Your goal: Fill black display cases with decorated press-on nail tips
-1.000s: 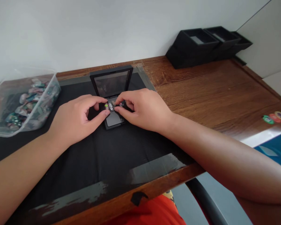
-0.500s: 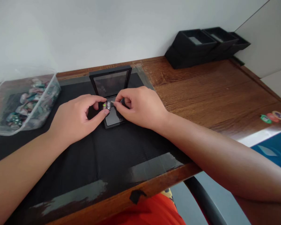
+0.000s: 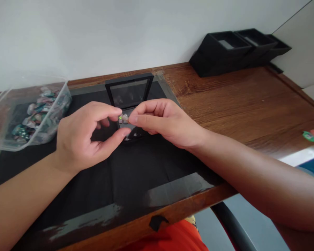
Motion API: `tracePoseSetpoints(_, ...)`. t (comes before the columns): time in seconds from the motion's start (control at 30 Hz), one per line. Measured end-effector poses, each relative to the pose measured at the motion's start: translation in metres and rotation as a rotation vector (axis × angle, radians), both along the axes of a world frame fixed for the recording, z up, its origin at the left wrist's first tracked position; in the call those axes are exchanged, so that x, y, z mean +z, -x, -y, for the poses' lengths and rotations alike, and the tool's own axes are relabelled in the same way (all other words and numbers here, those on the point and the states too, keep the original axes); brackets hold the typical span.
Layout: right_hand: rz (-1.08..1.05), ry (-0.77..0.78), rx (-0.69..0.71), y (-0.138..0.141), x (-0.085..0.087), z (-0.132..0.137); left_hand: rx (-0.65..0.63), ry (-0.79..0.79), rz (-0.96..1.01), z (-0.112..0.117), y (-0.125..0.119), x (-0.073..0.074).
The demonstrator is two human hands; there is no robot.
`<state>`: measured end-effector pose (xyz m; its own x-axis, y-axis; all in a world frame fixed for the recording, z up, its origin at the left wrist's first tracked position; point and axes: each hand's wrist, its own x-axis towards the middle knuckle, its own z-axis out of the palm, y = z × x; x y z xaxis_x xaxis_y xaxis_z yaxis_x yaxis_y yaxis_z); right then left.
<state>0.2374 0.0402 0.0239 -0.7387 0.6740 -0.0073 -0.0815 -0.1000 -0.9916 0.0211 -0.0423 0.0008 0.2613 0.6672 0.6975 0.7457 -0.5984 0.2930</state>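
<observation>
Pieces [image 3: 125,119], small and glossy, one showing green, sit between the fingertips at the open black case [image 3: 129,78]! Right hand [image 3: 167,120] pinches them at one edge, thumb against forefinger; left hand [image 3: 85,137] has thumb and forefinger parted, contact too close to call. Black mat [image 3: 136,170] beneath, clear tub [image 3: 47,134] of colourful bits leftward, black bins [image 3: 211,62] against the wall [image 3: 99,38].

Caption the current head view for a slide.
Left hand and right hand at an open black case, a clear tub of small pieces standing to the left.
</observation>
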Motion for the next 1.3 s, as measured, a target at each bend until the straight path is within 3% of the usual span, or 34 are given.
tracePoseSetpoints(0.17,0.000,0.065,0.007,-0.001,0.000,-0.001,-0.001,-0.101,-0.083,0.000,-0.003,0.003)
tracePoseSetpoints(0.33,-0.019,0.067,0.024,-0.002,-0.002,-0.002,0.060,-0.062,0.033,0.000,-0.004,-0.001)
tracePoseSetpoints(0.57,-0.036,0.028,0.053,-0.002,-0.004,-0.002,0.010,-0.050,0.094,-0.001,-0.008,-0.002)
tracePoseSetpoints(0.87,0.033,-0.180,-0.002,-0.001,-0.012,0.003,0.025,-0.024,0.108,-0.003,-0.010,-0.002)
tracePoseSetpoints(1.3,0.019,-0.158,0.012,-0.002,-0.014,0.001,-0.040,0.095,0.117,-0.002,-0.006,0.001)
